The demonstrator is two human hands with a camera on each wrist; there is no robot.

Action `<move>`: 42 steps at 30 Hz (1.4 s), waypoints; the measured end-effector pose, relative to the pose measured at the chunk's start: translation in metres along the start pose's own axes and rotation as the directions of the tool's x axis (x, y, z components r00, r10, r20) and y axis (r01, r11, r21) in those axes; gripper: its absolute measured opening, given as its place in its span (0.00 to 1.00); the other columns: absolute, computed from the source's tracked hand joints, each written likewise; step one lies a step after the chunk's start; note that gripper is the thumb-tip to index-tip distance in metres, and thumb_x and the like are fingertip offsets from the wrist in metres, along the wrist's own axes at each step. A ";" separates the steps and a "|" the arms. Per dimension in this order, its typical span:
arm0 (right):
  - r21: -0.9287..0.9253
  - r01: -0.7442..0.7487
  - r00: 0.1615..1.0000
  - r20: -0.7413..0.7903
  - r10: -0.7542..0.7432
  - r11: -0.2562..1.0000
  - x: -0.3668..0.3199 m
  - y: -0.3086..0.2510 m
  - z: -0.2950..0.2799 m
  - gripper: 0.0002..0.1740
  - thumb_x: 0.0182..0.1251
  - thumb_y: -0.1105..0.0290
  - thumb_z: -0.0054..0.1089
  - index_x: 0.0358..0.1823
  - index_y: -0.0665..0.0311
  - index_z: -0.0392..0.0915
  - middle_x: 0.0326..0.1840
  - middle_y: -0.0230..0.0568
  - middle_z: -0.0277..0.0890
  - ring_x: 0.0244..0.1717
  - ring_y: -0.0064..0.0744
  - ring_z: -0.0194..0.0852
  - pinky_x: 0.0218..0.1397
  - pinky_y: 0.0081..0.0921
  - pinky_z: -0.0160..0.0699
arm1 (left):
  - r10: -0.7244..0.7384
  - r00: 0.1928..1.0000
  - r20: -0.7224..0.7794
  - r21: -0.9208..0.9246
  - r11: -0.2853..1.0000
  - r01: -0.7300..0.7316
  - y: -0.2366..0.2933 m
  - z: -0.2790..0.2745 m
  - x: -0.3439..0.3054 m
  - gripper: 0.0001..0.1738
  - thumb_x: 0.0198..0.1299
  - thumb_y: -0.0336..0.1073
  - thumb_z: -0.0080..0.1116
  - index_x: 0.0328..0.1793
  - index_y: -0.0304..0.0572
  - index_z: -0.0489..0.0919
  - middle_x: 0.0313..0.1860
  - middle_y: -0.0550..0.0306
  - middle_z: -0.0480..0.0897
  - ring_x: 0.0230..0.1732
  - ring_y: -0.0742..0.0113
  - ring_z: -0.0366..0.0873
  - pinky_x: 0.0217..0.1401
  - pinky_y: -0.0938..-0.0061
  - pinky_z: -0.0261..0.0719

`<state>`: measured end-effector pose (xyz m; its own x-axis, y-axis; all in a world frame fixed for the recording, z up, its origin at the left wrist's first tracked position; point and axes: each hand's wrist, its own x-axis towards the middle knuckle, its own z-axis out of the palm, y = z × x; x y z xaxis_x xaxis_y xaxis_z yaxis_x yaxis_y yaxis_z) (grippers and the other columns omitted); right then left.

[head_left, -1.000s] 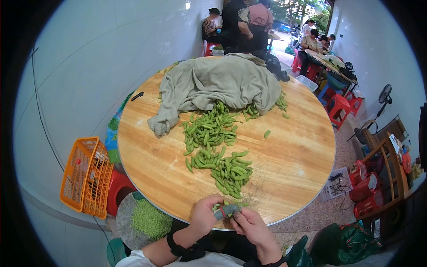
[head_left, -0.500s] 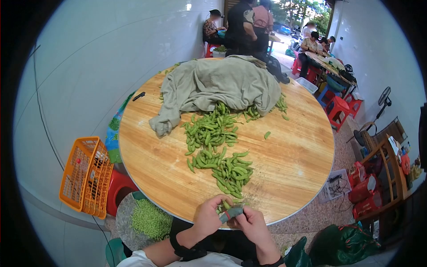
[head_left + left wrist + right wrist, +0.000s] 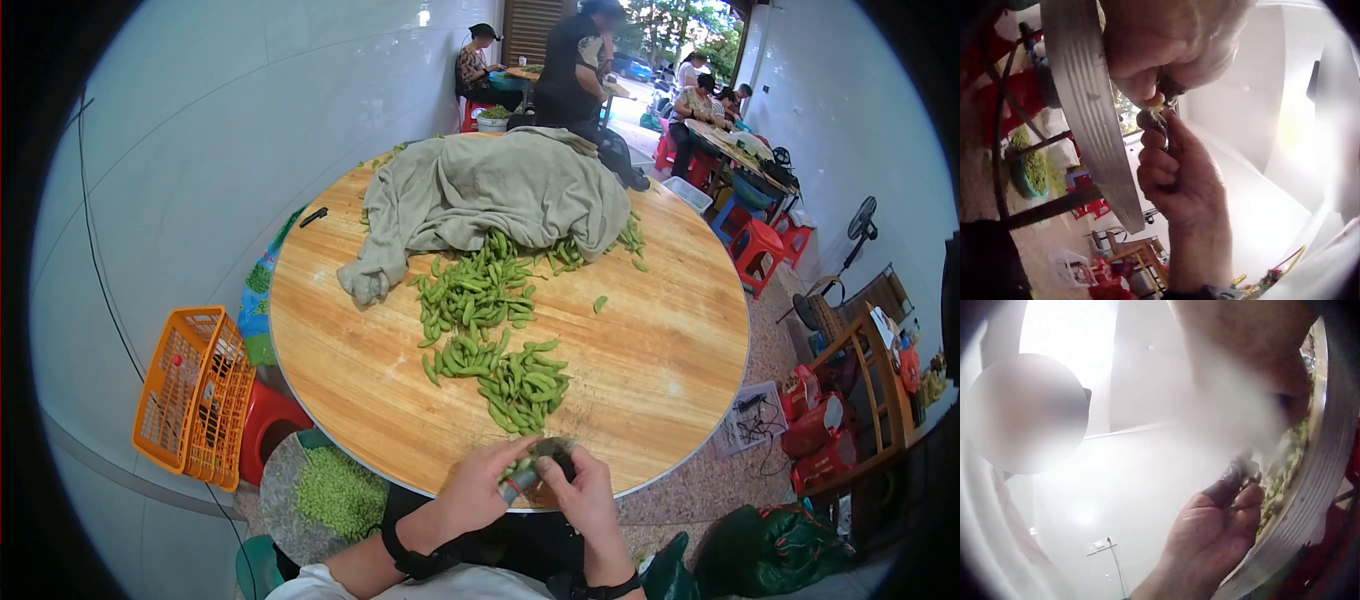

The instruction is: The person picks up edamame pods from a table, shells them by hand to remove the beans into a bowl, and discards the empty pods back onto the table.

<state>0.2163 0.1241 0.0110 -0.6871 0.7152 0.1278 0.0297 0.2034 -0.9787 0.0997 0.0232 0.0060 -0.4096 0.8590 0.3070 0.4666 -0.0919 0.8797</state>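
Note:
My left hand (image 3: 478, 490) holds a few green soybean pods (image 3: 514, 466) in its curled fingers, over the table's near edge. A grey wrap with a red band covers its thumb, also seen on the left hand (image 3: 1210, 531) in the right wrist view. Close against it, my right hand (image 3: 588, 494) has its thumb and a dark-covered finger together at the pods. Between the two hands in the left wrist view shows a small yellow-green bit of pod (image 3: 1159, 107), pinched by the right fingertips. Ahead of the hands lies a heap of soybean pods (image 3: 520, 385).
A grey-green cloth (image 3: 490, 190) covers more pods on the round wooden table (image 3: 660, 370). Shelled beans (image 3: 340, 492) fill a container at lower left, near an orange crate (image 3: 180, 400) and red stool (image 3: 268, 425). A dark green sack (image 3: 775, 550) lies right; people sit at back.
Both hands have shifted slightly right, and the right hand has turned, bringing its dark-covered finger into sight. In the background, the standing people have moved.

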 end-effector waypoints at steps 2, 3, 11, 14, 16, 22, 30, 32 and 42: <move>-0.035 0.024 0.999 0.030 -0.023 0.999 -0.003 0.002 -0.002 0.09 0.61 0.71 0.59 0.36 0.71 0.75 0.24 0.35 0.76 0.24 0.17 0.70 0.27 0.18 0.70 | -0.061 0.998 0.019 0.060 0.996 0.059 0.006 0.000 -0.002 0.24 0.52 0.20 0.53 0.58 0.40 0.73 0.39 0.51 0.78 0.39 0.62 0.78 0.41 0.74 0.75; -0.069 0.049 0.997 0.061 -0.045 0.996 -0.005 0.003 -0.003 0.09 0.61 0.72 0.59 0.38 0.71 0.76 0.26 0.36 0.77 0.26 0.16 0.71 0.27 0.18 0.71 | -0.116 0.993 0.036 -0.068 0.991 0.118 0.006 -0.001 -0.003 0.28 0.49 0.19 0.53 0.60 0.43 0.72 0.40 0.50 0.78 0.41 0.57 0.78 0.42 0.72 0.75; 0.714 -0.570 0.814 0.419 0.403 0.408 -0.008 -0.004 -0.003 0.04 0.65 0.73 0.52 0.38 0.62 0.67 0.14 0.23 0.58 0.11 0.12 0.49 0.12 0.10 0.45 | 0.322 0.914 0.245 0.012 0.942 -0.335 -0.005 -0.019 -0.004 0.23 0.47 0.22 0.56 0.54 0.39 0.76 0.37 0.48 0.78 0.35 0.56 0.78 0.39 0.70 0.76; 0.760 -0.532 0.832 0.387 0.398 0.373 -0.009 -0.005 0.003 0.03 0.65 0.73 0.52 0.38 0.62 0.69 0.15 0.23 0.60 0.11 0.12 0.50 0.13 0.10 0.45 | 0.172 0.985 -0.032 -0.024 0.985 -0.173 -0.009 -0.009 -0.007 0.10 0.52 0.22 0.52 0.42 0.36 0.73 0.34 0.51 0.77 0.35 0.61 0.78 0.39 0.74 0.75; 0.547 -0.474 0.869 0.419 0.264 0.690 -0.009 -0.007 -0.010 0.03 0.63 0.73 0.53 0.32 0.64 0.73 0.15 0.24 0.63 0.14 0.13 0.55 0.16 0.12 0.51 | -0.057 0.992 -0.112 -0.021 0.998 0.055 -0.014 -0.008 -0.013 0.12 0.55 0.25 0.50 0.47 0.40 0.70 0.34 0.58 0.76 0.31 0.73 0.75 0.32 0.81 0.73; -0.187 -0.043 0.946 0.307 0.100 0.981 0.003 -0.013 -0.033 0.06 0.57 0.73 0.59 0.36 0.65 0.77 0.19 0.35 0.74 0.18 0.23 0.68 0.23 0.19 0.66 | -0.465 0.877 -0.123 -0.846 0.511 0.152 -0.019 -0.029 0.001 0.03 0.58 0.26 0.44 0.37 0.43 0.67 0.28 0.60 0.71 0.22 0.79 0.63 0.19 0.88 0.53; -0.813 0.226 0.974 0.170 -0.153 0.537 0.014 0.002 0.016 0.09 0.54 0.66 0.62 0.33 0.62 0.75 0.23 0.47 0.75 0.24 0.46 0.75 0.25 0.35 0.72 | -0.407 0.913 -0.030 -0.697 0.663 0.273 -0.014 -0.023 -0.004 0.10 0.60 0.26 0.44 0.45 0.40 0.75 0.24 0.63 0.71 0.21 0.80 0.63 0.20 0.88 0.55; -0.829 0.201 0.978 0.145 -0.148 0.522 0.017 0.006 0.016 0.09 0.54 0.66 0.62 0.31 0.63 0.75 0.23 0.49 0.74 0.25 0.48 0.75 0.26 0.36 0.72 | -0.338 0.941 -0.028 -0.500 0.820 0.280 -0.021 -0.021 -0.007 0.13 0.58 0.24 0.48 0.48 0.38 0.78 0.26 0.62 0.73 0.25 0.78 0.68 0.25 0.85 0.63; 0.312 -0.342 0.930 0.248 0.271 0.886 0.019 -0.006 -0.006 0.09 0.60 0.71 0.61 0.37 0.69 0.75 0.24 0.29 0.74 0.24 0.13 0.66 0.25 0.14 0.66 | 0.117 0.992 0.049 0.102 0.987 -0.122 -0.001 -0.017 0.003 0.25 0.46 0.19 0.55 0.54 0.39 0.76 0.37 0.48 0.78 0.37 0.54 0.77 0.39 0.71 0.75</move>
<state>0.2077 0.1400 0.0204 -0.8109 0.5547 -0.1865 0.0344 -0.2729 -0.9614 0.0847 0.0171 0.0122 -0.3128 0.8661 0.3898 0.5907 -0.1440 0.7939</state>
